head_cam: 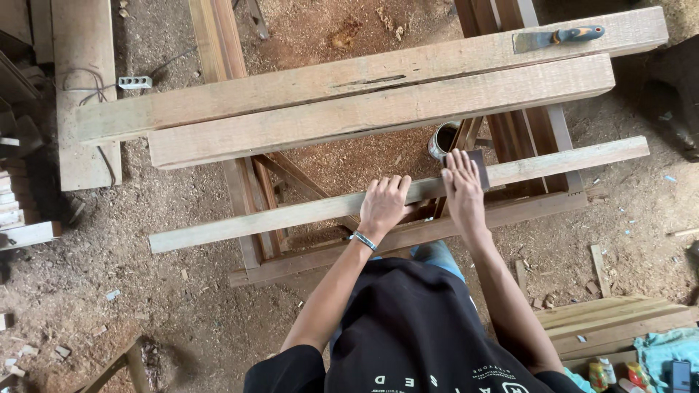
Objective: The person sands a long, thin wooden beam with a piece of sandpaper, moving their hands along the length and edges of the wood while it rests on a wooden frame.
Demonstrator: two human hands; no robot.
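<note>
The long wooden strip, likely stiff and light, is pressed flat near its middle by the left hand and right hand, fingers spread.

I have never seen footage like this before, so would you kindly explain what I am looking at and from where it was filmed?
The one picture comes from a camera worn on a person's head, looking straight down, so there is no machine, only two bare hands. The left hand lies flat on a long narrow wooden strip that rests across a wooden trestle frame. The right hand presses a small dark sheet, probably sandpaper, onto the same strip. Beyond it lie two thick planks; a scraper with an orange and dark handle rests on the far one. A small tin sits below, above a sawdust-covered floor.
</note>
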